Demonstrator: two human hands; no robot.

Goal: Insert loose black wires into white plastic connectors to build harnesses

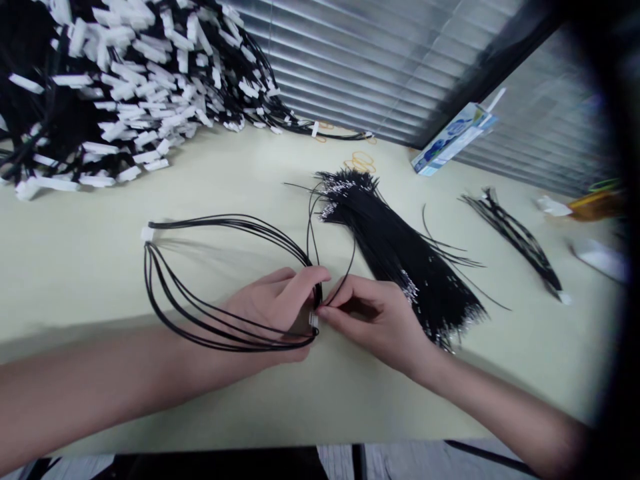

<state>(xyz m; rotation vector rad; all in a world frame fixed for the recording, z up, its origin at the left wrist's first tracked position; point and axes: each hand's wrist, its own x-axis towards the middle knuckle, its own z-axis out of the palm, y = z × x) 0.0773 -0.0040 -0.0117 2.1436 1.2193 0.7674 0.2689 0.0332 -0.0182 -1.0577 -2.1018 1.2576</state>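
— Two hands meet at one small spot. Our left hand (273, 303) curls over a white connector (313, 321), thumb and fingers closed around it and around the black wires that run into it.

— And our right hand (377, 317) pinches a single black wire (350, 267) between thumb and forefinger, the tips pressed together right against that connector. The wire arcs up from our fingers and bends back over the table.

— The wires in our left hand belong to a looped harness (200, 287). It fans out to the left in several black strands, lies flat on the pale table (75, 267), and gathers again at a second white connector (147, 233) at its far end.

— Just behind our right hand we see a thick bundle of loose black wires (400, 253), their bare silver tips showing at both ends. It lies slantwise, touching nothing we hold, as far as we can tell.

— Farther right lies a thinner bundle of wires (520, 243), well apart from the thick one.

— At the top left a large heap of finished harnesses (115, 87) covers the corner, black cable with many white connectors.

— Some yellow rubber bands (361, 161) lie near the far edge, and a blue-and-white carton (453, 140) leans against the blinds (380, 60) behind the table.

— The things at the far right are too blurred for us to name.
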